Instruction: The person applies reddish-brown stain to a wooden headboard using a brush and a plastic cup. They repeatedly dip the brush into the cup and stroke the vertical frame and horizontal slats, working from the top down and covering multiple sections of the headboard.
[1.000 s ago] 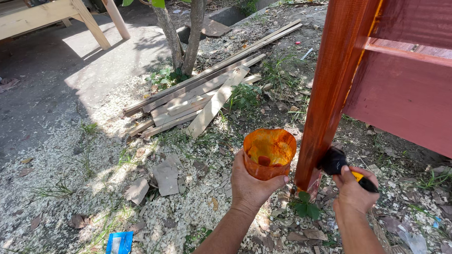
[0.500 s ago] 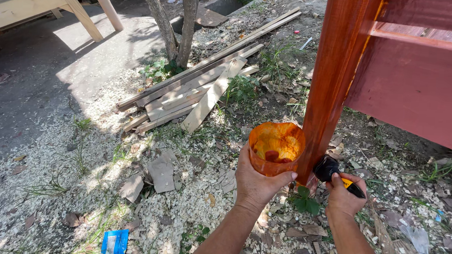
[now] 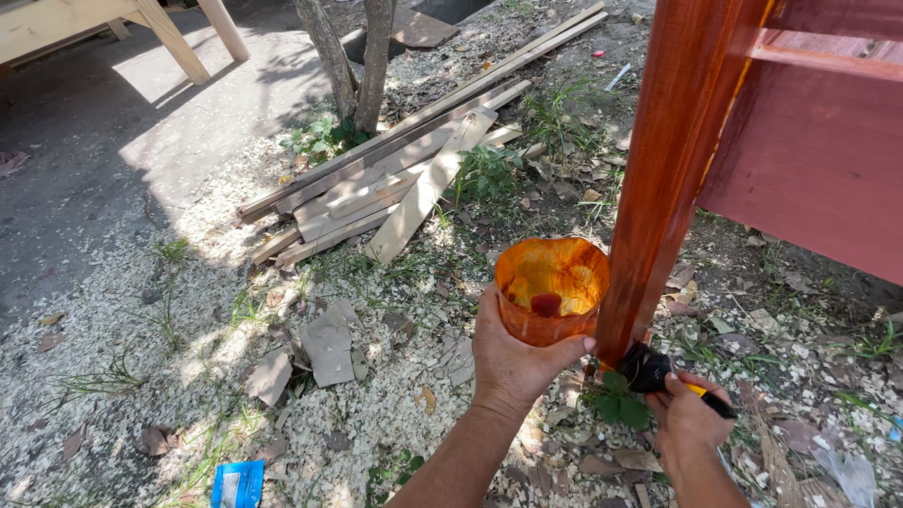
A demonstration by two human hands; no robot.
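Already glossy red-brown, the wooden post (image 3: 675, 162) — right hand (image 3: 691, 423) gripping the brush (image 3: 653, 371) at its foot; left hand (image 3: 513, 361) clasps the stain cup (image 3: 550, 288) beside it; the lowest bit remains, I judge.

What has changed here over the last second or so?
The right hand has slid the brush down to the foot of the reddish post. The left hand brought the orange cup closer to the post. Both grips stayed the same; the planks lie untouched.
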